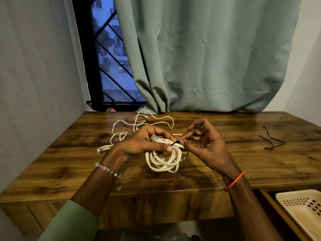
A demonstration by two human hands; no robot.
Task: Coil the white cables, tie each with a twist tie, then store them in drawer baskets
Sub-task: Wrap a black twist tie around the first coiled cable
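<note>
Over the desk (225, 169), left hand (139, 143) grips coiled cable (163, 162); right hand (205, 146) pinches twist tie (175, 143).

No writing, label, brand, number or sign can be read anywhere here. A small red and white packet (111, 109) lies on the window ledge, well beyond the left hand (142, 141), and it may carry print, but it is too small and blurred to make out. The clear plug (155, 137) held in that hand shows no marking that can be read.
</note>
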